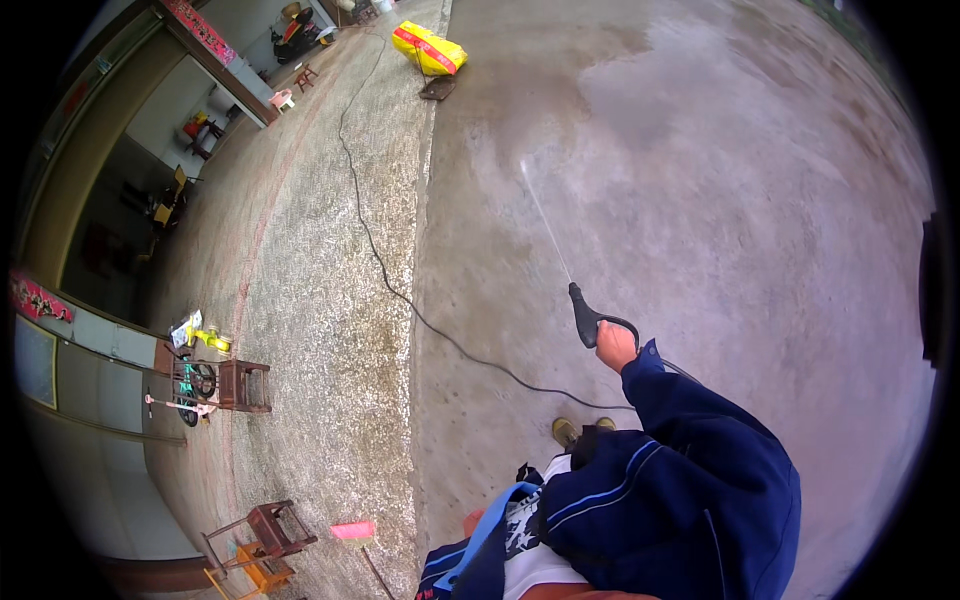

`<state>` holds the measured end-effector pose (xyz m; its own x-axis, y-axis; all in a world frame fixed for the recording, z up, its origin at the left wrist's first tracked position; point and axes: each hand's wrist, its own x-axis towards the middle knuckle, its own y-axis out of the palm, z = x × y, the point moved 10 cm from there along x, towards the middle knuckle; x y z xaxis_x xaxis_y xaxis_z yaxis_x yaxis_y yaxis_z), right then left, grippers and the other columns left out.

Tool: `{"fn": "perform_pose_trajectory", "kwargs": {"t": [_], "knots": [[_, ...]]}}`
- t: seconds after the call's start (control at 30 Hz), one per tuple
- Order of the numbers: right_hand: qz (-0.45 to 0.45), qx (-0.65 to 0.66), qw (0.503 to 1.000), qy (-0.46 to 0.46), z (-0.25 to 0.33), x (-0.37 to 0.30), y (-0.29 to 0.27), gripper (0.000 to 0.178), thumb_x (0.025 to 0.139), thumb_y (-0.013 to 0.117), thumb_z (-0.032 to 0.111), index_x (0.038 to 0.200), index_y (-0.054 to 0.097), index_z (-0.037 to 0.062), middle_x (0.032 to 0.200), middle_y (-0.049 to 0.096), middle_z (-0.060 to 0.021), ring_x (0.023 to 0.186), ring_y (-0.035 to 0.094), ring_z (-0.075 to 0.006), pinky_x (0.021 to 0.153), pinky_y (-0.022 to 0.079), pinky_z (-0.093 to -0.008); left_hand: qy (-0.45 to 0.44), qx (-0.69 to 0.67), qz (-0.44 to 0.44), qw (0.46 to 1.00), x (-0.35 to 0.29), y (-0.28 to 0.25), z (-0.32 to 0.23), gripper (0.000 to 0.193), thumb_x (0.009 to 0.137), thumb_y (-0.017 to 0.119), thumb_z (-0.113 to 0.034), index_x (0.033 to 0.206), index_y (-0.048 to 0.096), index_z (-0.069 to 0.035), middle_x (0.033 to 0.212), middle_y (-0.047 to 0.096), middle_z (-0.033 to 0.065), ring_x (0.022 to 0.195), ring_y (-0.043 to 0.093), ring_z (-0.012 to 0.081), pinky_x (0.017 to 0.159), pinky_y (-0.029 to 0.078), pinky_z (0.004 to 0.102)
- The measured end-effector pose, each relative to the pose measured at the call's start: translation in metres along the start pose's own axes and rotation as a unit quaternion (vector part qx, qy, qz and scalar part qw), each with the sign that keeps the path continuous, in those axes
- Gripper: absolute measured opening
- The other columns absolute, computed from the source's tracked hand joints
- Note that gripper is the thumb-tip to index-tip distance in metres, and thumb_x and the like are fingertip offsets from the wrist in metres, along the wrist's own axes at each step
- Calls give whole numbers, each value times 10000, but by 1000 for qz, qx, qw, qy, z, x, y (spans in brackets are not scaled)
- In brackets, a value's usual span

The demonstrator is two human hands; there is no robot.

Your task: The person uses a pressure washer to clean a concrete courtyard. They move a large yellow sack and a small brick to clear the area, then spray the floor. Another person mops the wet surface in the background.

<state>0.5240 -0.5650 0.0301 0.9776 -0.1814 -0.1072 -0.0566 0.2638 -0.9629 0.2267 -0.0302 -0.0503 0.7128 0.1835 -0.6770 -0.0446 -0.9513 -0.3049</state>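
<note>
My right hand (616,345) is wrapped round the handle of a black spray gun (588,318), which points ahead and a little left. From its nozzle a thin white jet of water (545,220) runs out to the concrete ground (700,230). A hose (680,370) trails back from the grip beside my dark blue sleeve. Only a small patch of my left hand (472,521) shows, low by my body next to the jacket; its fingers are hidden.
A long black cable (370,240) snakes across pebbled paving (330,300) toward my shoes (566,432). Ahead lies a yellow-and-red bag (430,50). Along the left are wooden stools (243,385), a small bicycle (190,385), a pink broom head (352,530) and open doorways.
</note>
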Motion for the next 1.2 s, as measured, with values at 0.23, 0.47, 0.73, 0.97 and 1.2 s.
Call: {"fn": "perform_pose_trajectory", "kwargs": {"t": [0.23,0.47,0.73,0.97,1.2], "knots": [[-49,36,990,125,-90,-5,-34,157,807,582,104,927,595,4,778,690,-211,730,688,-395,652,551,-506,39,64,77,994,41,-10,-35,210,943,608,-132,801,681,3,700,620,10,659,560,88,598,475,283],[-62,25,942,328,-218,-119,-82,213,778,589,121,959,654,30,866,695,-246,816,678,-433,760,544,-525,64,102,119,986,86,1,-77,213,942,613,-144,815,688,10,703,627,7,665,565,87,604,478,281],[-74,21,962,262,-230,-98,-110,207,749,593,118,935,673,71,794,679,-230,780,663,-434,723,533,-526,102,146,154,972,117,40,-126,220,942,618,-157,832,696,17,706,636,4,673,571,85,610,482,278],[-91,14,950,299,-294,-87,-132,209,755,577,112,932,678,66,806,684,-225,776,663,-427,728,529,-524,89,135,165,973,134,79,-159,226,941,631,-176,871,714,21,736,663,2,693,585,85,623,485,278],[-68,38,937,341,-375,-63,-146,238,760,573,117,959,697,74,836,696,-211,813,670,-415,741,536,-514,117,129,210,962,140,151,-218,226,946,636,-183,892,722,19,771,690,5,707,602,88,628,492,285]]}}
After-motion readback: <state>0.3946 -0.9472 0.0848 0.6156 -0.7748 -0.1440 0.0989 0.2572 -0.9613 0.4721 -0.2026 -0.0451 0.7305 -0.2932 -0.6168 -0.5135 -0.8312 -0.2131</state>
